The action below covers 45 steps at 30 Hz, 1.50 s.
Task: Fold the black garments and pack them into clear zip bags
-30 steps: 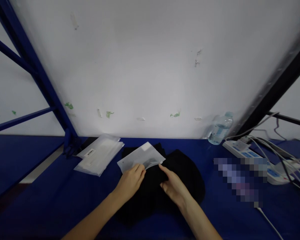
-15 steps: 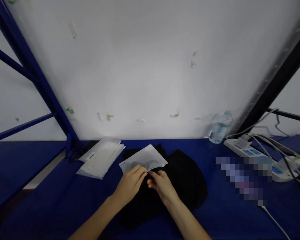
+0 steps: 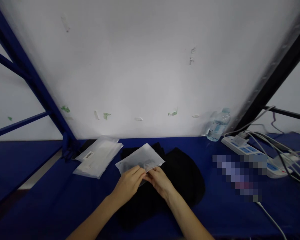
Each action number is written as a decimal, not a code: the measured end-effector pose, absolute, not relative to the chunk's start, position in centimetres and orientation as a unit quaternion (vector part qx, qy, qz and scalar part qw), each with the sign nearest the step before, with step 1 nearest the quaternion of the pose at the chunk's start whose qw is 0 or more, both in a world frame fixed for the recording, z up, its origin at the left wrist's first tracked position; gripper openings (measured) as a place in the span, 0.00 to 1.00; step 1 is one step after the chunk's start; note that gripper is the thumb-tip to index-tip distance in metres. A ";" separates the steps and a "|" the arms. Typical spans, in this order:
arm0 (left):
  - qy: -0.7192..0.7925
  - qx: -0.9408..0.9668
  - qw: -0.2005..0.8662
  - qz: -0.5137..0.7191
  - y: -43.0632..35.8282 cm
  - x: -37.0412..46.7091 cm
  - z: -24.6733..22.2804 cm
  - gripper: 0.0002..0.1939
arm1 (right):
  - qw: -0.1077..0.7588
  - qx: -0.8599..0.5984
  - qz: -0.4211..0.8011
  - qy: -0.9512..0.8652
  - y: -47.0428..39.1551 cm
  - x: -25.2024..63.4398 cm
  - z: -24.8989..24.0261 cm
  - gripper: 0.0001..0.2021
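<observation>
A frosted translucent zip bag (image 3: 142, 156) lies tilted over dark cloth at the middle of the blue table. My left hand (image 3: 131, 181) is closed on the bag's near edge. Right beside it, my right hand (image 3: 160, 181) pinches the same edge near the zip, fingertips almost touching those of the left. Something dark shows faintly through the bag. Black fabric (image 3: 185, 176) is spread under and to the right of both hands.
More frosted bags (image 3: 97, 160), one with a barcode label, lie at the left. A water bottle (image 3: 218, 125) stands against the wall. At the right are a white power strip (image 3: 250, 151) with cables and a pixelated object (image 3: 236, 176). Blue and black frame posts rise at both sides.
My right hand has moved up against the bag's edge, and its fingers have closed there. The whole view has shifted slightly.
</observation>
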<state>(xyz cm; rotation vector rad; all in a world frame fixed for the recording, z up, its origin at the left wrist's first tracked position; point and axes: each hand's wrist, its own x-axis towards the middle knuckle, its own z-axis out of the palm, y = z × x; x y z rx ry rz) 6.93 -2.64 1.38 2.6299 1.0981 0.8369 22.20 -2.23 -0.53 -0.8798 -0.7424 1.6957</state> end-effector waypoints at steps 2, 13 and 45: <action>0.372 0.883 0.096 0.269 -2.8 6.8 1.4 0.13 | 0.548 -0.350 0.697 -0.303 -3.0 22.4 -0.4 0.12; 0.373 0.909 0.006 0.188 -0.4 6.9 2.2 0.20 | 0.472 -0.623 0.294 -0.550 -3.7 29.8 1.8 0.13; 0.311 0.936 -0.068 0.153 0.5 14.6 0.0 0.11 | 0.263 -0.708 0.251 -0.606 0.4 30.8 0.0 0.10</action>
